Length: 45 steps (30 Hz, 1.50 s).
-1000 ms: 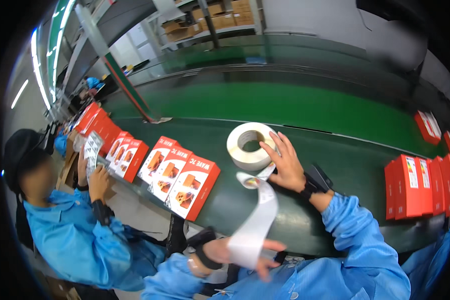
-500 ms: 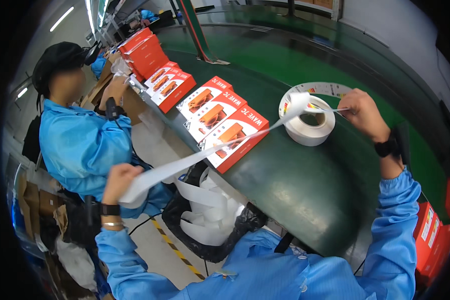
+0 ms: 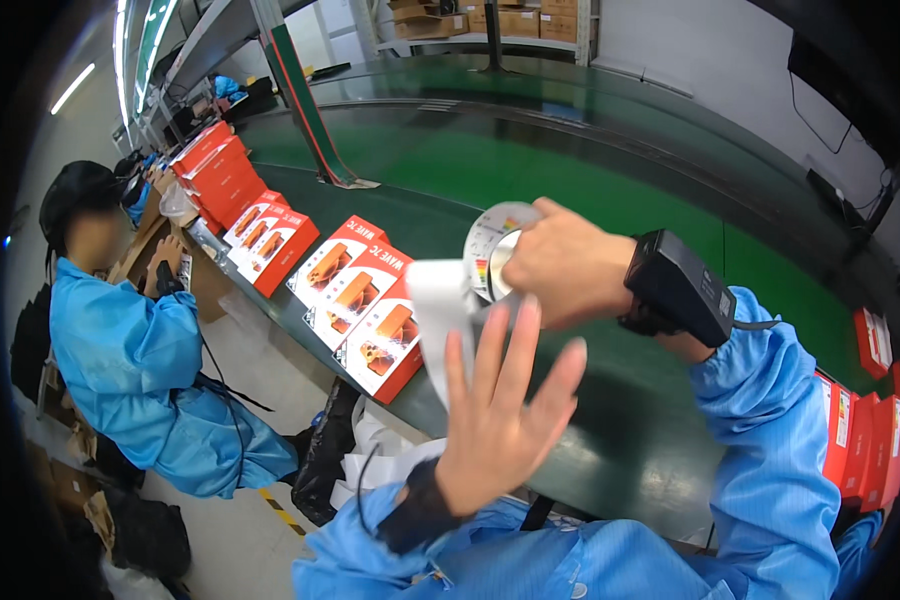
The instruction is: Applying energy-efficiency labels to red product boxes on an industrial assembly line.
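Two hands (image 3: 500, 425) (image 3: 575, 268), one label roll (image 3: 484, 237), three nearest red-white boxes (image 3: 358, 293).

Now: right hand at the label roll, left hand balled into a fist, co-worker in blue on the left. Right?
Not quite: the left hand isn't balled into a fist. The head view shows it open, fingers spread. The rest stands: right hand at the label roll, co-worker in blue on the left.
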{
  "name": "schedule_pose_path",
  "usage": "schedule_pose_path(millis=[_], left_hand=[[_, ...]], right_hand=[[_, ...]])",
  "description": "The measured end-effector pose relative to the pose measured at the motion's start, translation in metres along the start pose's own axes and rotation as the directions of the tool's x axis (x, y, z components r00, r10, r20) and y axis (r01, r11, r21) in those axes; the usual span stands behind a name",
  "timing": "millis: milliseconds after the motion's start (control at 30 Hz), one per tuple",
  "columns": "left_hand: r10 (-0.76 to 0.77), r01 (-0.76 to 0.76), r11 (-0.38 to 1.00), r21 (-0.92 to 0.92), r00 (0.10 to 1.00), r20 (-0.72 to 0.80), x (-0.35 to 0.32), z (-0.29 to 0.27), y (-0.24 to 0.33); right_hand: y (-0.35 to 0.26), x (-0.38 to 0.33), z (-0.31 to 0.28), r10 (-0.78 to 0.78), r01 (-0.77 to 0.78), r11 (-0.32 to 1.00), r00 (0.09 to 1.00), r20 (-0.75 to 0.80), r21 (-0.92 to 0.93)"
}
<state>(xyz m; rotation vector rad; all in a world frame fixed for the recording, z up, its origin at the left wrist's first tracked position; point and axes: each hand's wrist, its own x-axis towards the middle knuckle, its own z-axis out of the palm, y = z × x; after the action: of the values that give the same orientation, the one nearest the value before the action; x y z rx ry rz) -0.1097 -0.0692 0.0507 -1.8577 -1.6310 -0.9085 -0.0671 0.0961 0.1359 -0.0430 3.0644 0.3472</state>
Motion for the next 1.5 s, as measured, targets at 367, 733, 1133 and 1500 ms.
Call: schedule_pose_path(millis=[367,733,1133,1500], left_hand=[[-0.194,0.862,0.312,-0.4,0.47,0.861,-0.051,0.005,-0.062],[-0.433,0.802,0.581,0.137,0.162,0.887,-0.211,-0.084,-0.11],[-0.098,0.754,0.548,-0.361,0.487,0.868,-0.155,-0.06,-0.04],[-0.695,0.723,0.679,-0.13,0.689,0.205,-0.084,-0.07,-0.24]], right_hand=[[0.035,-0.021,-0.005,-0.051,-0.025,0.972,0.947,-0.317,-0.233],[0.116,0.006,0.063,0.277,-0.292,0.953,0.947,-0.165,-0.075],[0.056,0.055,0.071,0.309,0.081,0.871,0.676,-0.669,0.484],[-0.127,0.032,0.085,-0.073,-0.2,-0.929,0.923,0.378,0.31]])
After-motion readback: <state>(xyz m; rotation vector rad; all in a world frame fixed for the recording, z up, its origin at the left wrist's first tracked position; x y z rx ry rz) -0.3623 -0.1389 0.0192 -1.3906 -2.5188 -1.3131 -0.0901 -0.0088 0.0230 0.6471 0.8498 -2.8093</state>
